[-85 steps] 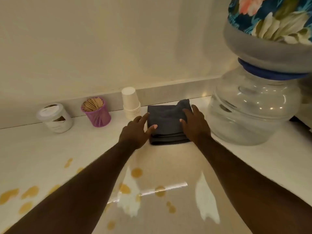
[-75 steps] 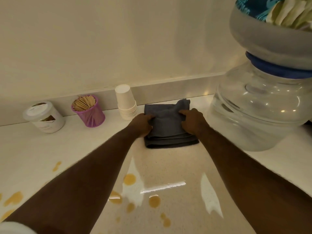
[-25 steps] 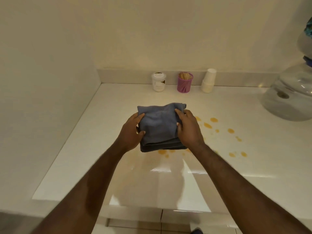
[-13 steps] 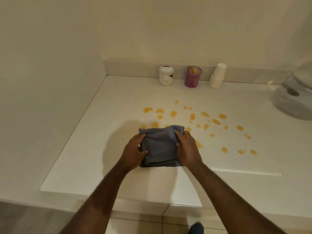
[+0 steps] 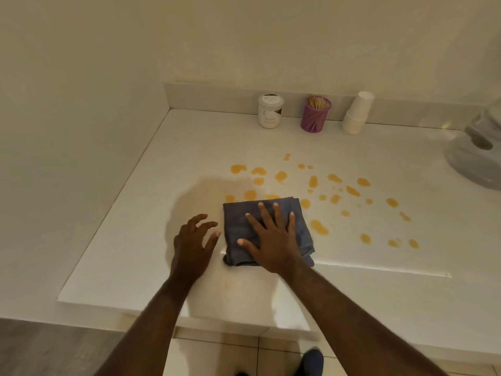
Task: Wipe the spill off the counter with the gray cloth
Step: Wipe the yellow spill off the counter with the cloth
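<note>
The folded gray cloth [image 5: 235, 226] lies flat on the white counter [image 5: 352, 280], at the near left edge of the spill [image 5: 320, 191], a scatter of several orange drops and blotches. My right hand [image 5: 271, 237] presses palm-down on the cloth with its fingers spread. My left hand [image 5: 193, 240] hovers just left of the cloth with fingers apart, holding nothing and not touching it.
Along the back wall stand a white jar [image 5: 270, 111], a purple cup of wooden sticks [image 5: 315, 114] and a stack of white paper cups [image 5: 357, 113]. A clear water bottle [image 5: 477, 150] sits at the far right. A side wall bounds the counter on the left.
Both hands carried the cloth from beside the water bottle to the spill and set it down. My left hand has let go; my right hand now lies flat on top.
</note>
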